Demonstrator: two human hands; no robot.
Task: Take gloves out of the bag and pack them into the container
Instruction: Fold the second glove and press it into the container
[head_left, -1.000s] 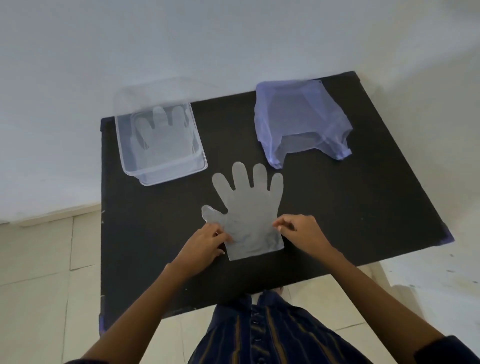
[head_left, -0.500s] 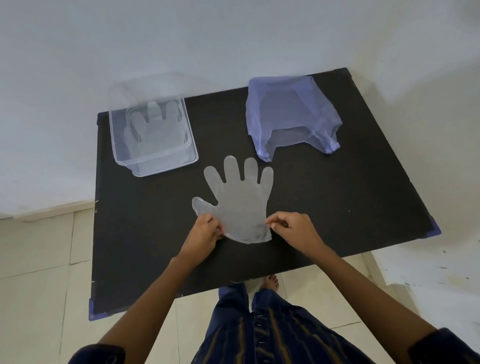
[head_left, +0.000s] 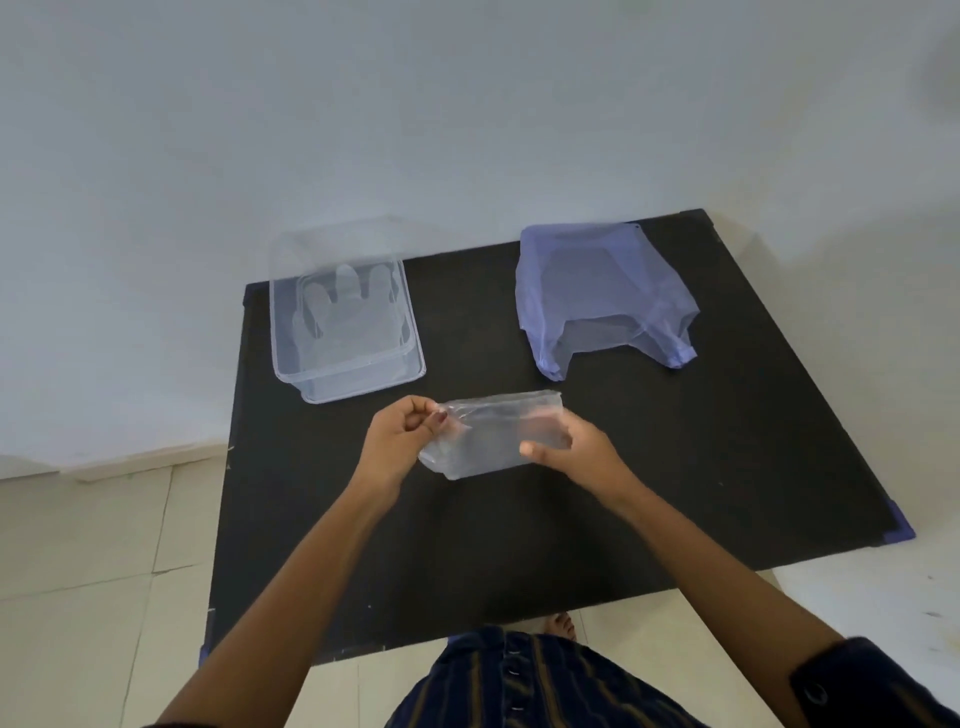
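A clear plastic glove (head_left: 493, 434), folded over on itself, is held just above the black table (head_left: 727, 467). My left hand (head_left: 400, 441) pinches its left edge and my right hand (head_left: 571, 449) grips its right edge. At the back left stands a clear plastic container (head_left: 410, 358) with another clear glove (head_left: 348, 317) lying flat inside. A pale purple plastic bag (head_left: 597, 291) lies at the back right, its opening toward me.
The table stands against a white wall (head_left: 467, 130), with cream floor tiles (head_left: 93, 571) to the left and in front. My striped dark clothing (head_left: 519, 686) and a bare foot (head_left: 561, 623) show below the table's near edge.
The glove lay flat and spread on the table with both hands at its cuff. Now its cuff end is lifted and folded forward over the fingers, held by both hands.
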